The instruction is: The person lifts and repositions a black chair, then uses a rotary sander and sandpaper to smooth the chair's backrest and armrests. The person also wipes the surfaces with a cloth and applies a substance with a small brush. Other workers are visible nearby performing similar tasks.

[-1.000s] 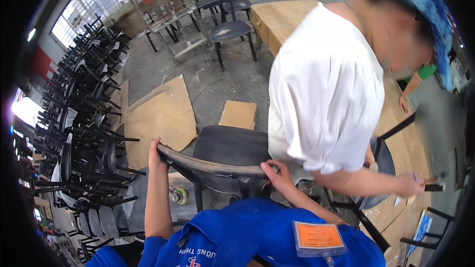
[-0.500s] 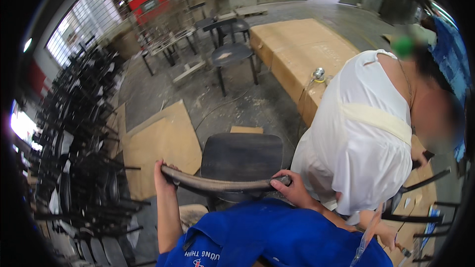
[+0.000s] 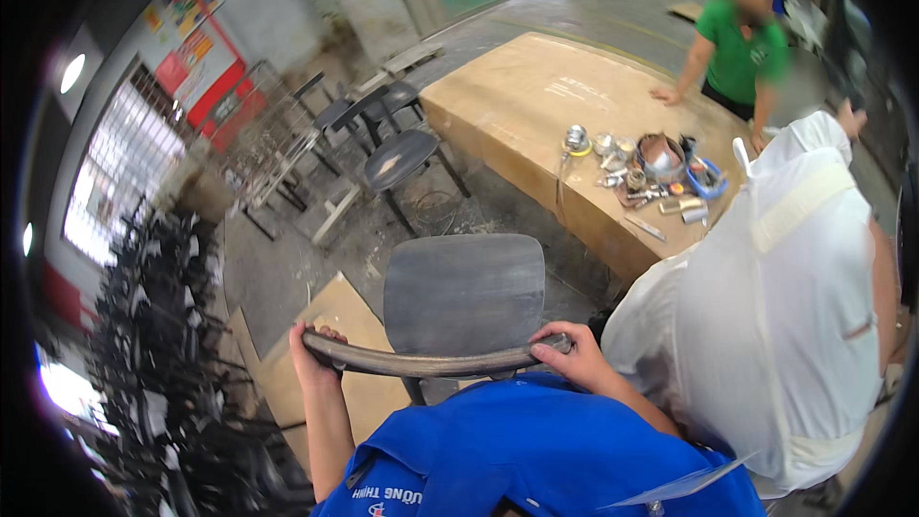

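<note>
In front of me is a dark chair whose curved backrest (image 3: 431, 364) runs across just before my body, its top edge worn grey-brown. Beyond it shows the flat, rounded black seat (image 3: 464, 292); most of the legs are hidden. My left hand (image 3: 316, 354) is closed round the left end of the backrest. Round the right end, my right hand (image 3: 568, 352) grips with the thumb on the near side and the fingers over the top.
A person in white (image 3: 756, 316) stands close on my right. Tools and cans (image 3: 661, 172) lie on a large cardboard-covered table (image 3: 498, 86), where a person in green (image 3: 742, 48) leans. Stacked black chairs (image 3: 153, 325) line the left; another chair (image 3: 402, 158) stands ahead. Cardboard (image 3: 335, 325) covers floor at left.
The view has swung right, bringing the tools and the person in green into sight. The person in white has straightened up from bending. Both my hands keep hold of the chair's backrest.
</note>
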`<state>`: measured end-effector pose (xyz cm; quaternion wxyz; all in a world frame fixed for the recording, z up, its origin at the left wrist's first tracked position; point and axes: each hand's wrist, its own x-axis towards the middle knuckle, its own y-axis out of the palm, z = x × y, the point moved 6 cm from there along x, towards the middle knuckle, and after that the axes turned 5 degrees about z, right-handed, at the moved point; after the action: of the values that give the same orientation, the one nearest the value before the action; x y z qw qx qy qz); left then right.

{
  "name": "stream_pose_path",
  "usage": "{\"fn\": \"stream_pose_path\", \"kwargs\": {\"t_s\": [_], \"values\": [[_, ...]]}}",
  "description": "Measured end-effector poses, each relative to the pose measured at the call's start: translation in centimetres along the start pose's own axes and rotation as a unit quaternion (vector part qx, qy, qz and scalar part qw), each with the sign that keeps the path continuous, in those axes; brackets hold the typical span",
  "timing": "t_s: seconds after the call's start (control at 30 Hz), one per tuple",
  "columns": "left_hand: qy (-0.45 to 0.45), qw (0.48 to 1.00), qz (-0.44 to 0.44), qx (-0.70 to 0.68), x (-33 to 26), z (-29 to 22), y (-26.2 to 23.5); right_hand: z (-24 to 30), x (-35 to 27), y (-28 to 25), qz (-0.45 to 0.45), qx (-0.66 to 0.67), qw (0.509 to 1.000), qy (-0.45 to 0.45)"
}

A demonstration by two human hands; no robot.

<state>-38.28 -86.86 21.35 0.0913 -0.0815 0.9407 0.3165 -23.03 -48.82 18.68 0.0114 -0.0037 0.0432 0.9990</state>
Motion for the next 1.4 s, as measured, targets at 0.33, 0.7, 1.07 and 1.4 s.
{"fn": "stream_pose_path", "kwargs": {"t_s": [0.33, 0.7, 1.07, 1.4], "values": [[0.043, 0.997, 0.062, -0.025, 1.2, -1.0, 5.6, 2.4, 4.1, -4.4, -0.015, -0.004, 0.998, -0.067], [0.003, 0.999, 0.031, -0.008, 10.4, -1.7, 4.6, 2.8, 12.0, -1.5, -0.057, -0.045, 0.996, -0.043], [-0.083, 0.996, -0.017, 0.005, 27.4, -3.0, 2.6, -2.9, 25.8, 3.6, -0.087, -0.031, 0.995, 0.044], [-0.035, 0.998, -0.043, 0.016, 22.3, -4.2, 5.1, -0.1, 23.7, 0.4, -0.139, -0.053, 0.985, -0.088]]}}
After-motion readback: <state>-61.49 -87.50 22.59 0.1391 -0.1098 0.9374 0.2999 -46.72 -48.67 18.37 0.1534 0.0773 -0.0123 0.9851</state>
